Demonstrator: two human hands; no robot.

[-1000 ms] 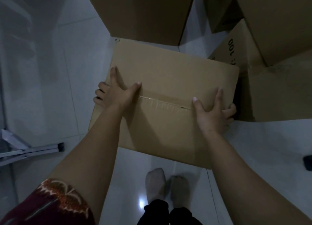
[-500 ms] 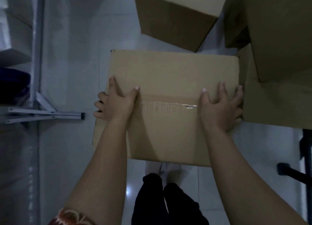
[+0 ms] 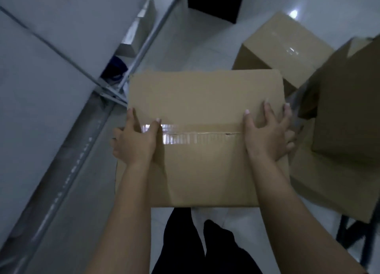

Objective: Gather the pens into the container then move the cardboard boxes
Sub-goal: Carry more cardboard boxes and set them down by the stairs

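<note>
I carry a taped cardboard box [image 3: 205,101] in front of me, lifted above the floor and my legs. My left hand [image 3: 134,142] grips its left edge, thumb on top by the clear tape seam, fingers curled down the side. My right hand [image 3: 267,136] grips the right edge the same way. Another sealed cardboard box [image 3: 283,45] lies on the floor ahead to the right. A larger stack of cardboard boxes [image 3: 345,117] stands at the right. No pens or container are in view.
A grey metal shelf unit [image 3: 61,113] runs along the left, close to the carried box's left corner. A dark object [image 3: 216,0] sits at the far end of the tiled floor [image 3: 185,47]. Dark metal legs [image 3: 349,232] stand at lower right.
The box has come up higher and turned with me to the left, toward the shelf unit. The floor boxes have slid to the right of the view. Both hands keep their hold.
</note>
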